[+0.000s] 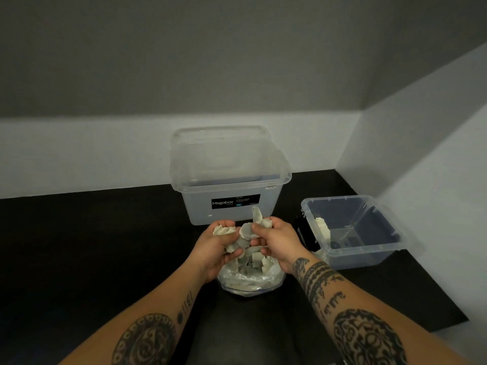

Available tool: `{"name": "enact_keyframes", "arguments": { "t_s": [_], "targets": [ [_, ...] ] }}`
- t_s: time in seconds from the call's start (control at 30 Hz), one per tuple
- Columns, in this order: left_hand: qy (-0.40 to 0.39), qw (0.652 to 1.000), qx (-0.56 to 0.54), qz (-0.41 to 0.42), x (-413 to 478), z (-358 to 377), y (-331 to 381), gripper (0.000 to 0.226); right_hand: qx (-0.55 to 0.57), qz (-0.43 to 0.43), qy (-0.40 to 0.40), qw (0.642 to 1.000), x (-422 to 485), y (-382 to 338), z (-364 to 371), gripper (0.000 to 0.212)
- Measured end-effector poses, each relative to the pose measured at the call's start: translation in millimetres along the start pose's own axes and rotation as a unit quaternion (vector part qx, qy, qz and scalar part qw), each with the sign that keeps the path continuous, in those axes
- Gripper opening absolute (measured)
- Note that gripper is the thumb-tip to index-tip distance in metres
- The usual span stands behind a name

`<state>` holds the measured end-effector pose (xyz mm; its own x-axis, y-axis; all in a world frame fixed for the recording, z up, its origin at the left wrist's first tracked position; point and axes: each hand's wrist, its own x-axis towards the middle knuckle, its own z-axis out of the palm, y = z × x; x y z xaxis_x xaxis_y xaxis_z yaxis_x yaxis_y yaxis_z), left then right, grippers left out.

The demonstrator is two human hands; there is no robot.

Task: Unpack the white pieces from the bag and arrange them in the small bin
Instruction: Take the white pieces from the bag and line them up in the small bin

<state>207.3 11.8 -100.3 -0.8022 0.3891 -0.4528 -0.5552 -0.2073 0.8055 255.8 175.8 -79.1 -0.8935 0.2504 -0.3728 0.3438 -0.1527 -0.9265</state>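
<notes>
Megabox (229, 180) behind hands, bin (353, 233) beside right hand (276, 238). Bag (250, 280) under hands. Left hand (218, 246), right hand: fingers curled, both gripping pieces (246, 233).

**What the view keeps back**

Fingers of the left hand (220, 248) and right hand (274, 242) cover much of the pieces (245, 234) they grip, so they cannot be counted. The bag (250, 281), at six o'clock from the hands, has its mouth hidden behind the wrists. At twelve o'clock, the small print on the box label (235, 201) is unreadable. At three o'clock, dark shapes (342, 242) in the bin (353, 256) are too blurred to name. The left forearm (147, 320) and right forearm (350, 312) run off the bottom edge.
</notes>
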Motion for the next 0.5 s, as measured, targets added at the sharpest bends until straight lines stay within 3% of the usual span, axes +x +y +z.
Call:
{"name": "enact_keyframes", "arguments": {
  "t_s": [0.17, 0.33, 0.5],
  "targets": [
    [0.005, 1.0, -0.006, 0.015, -0.4, -0.3, -1.5, 0.029, -0.008, 0.001, -0.004, 1.0, 2.4, 4.1, -1.8, 0.019],
    [-0.011, 0.999, -0.031, 0.043, 5.0, -2.8, 2.9, 0.047, 0.096, 0.015, 0.019, 0.995, 8.5, 5.3, -3.9, 0.021],
    [-0.028, 0.996, -0.052, 0.062, 10.4, 5.4, 6.5, 0.049, 0.12, 0.044, 0.034, 0.991, 13.1, 0.9, 0.8, 0.018]
  ]
}}
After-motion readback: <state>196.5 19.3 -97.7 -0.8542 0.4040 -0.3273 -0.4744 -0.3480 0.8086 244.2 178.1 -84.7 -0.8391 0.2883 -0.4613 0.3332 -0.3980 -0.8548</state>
